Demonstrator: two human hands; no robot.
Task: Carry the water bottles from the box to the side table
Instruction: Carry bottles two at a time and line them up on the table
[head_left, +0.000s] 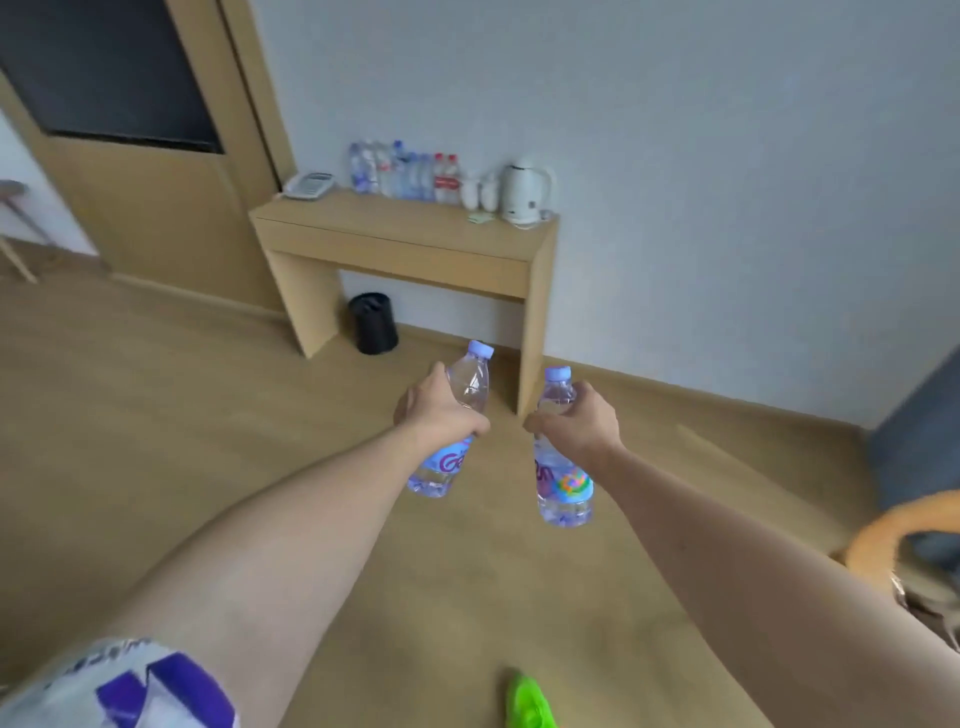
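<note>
My left hand (434, 408) grips a clear water bottle (470, 382) with a pale purple cap, tilted slightly right. My right hand (582, 421) holds a second, similar bottle (563, 488) upright by its upper half. Both bottles hang over the wooden floor, at arm's length in front of me. The wooden side table (405, 234) stands against the wall ahead, beyond both hands. A row of several water bottles (405, 171) lines its back edge. The box is not in view.
On the table are a white phone (309, 185), two white cups (480, 191) and a white kettle (524, 189). A black bin (373, 322) stands under it. A wooden door (156, 208) is left; an orange chair edge (904, 525) and a green shoe (530, 701) are near me.
</note>
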